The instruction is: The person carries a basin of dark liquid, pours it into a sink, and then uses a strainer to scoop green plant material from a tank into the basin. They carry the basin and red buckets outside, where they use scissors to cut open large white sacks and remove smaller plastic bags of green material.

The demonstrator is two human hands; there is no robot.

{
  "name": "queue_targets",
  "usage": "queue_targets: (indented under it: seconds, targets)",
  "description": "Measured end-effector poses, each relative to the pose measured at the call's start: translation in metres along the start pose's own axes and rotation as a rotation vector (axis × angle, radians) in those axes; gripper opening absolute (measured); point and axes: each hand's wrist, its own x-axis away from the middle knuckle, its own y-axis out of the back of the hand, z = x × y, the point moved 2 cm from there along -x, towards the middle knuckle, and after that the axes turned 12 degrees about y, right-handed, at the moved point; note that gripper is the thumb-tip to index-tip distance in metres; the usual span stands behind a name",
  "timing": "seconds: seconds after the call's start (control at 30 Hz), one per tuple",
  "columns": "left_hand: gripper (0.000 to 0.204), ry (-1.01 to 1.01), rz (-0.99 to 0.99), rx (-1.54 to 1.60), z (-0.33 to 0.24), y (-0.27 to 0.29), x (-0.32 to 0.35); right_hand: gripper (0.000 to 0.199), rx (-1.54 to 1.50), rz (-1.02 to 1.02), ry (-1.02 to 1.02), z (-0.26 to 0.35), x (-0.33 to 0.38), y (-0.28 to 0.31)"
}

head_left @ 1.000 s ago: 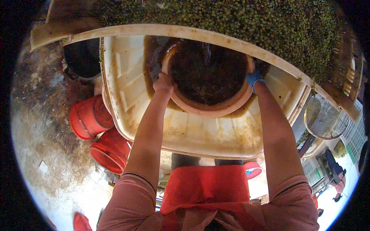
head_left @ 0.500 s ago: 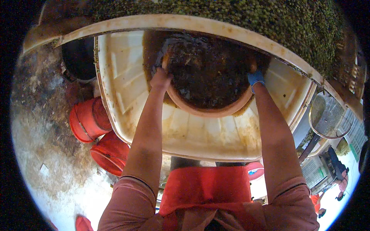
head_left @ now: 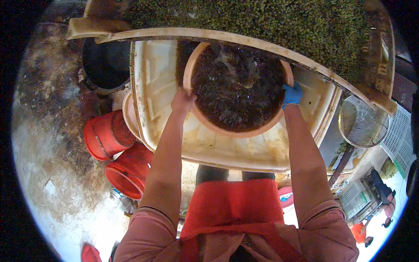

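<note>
A round orange-brown basin [head_left: 189, 70] sits inside a large off-white tub [head_left: 231, 153]. Dark, wet, leafy-looking matter in murky liquid [head_left: 240, 100] fills it; I cannot make out its kind. My bare left hand [head_left: 183, 100] grips the basin's left rim, fingers partly hidden beyond it. On the opposite rim, my right hand [head_left: 292, 94] in a blue glove is closed round the edge. A pale bar hides the far part of the basin.
Beyond the tub, a pale-rimmed tray [head_left: 209, 32] holds a mass of small green pieces [head_left: 262, 19]. Red buckets [head_left: 109, 135] and a black tub [head_left: 104, 63] stand at left. A round mesh sieve [head_left: 365, 122] and plastic crates [head_left: 399, 135] lie at right, with other people far off.
The basin's rim now shows on both sides, higher out of the dark liquid, and its contents are stirred. Both hands still hold it. The whole view has shifted slightly.
</note>
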Motion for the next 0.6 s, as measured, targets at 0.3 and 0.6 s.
queue_targets:
  seconds: [0.3, 0.6]
  targets:
    - [0.040, -0.053, -0.145, 0.108, -0.027, 0.083, 0.077, 0.033, -0.281, 0.028, -0.109, 0.121, 0.021, 0.057]
    - [0.040, -0.019, -0.189, 0.159, -0.028, 0.138, 0.157, 0.023, -0.270, 0.066, -0.131, 0.186, 0.045, 0.114]
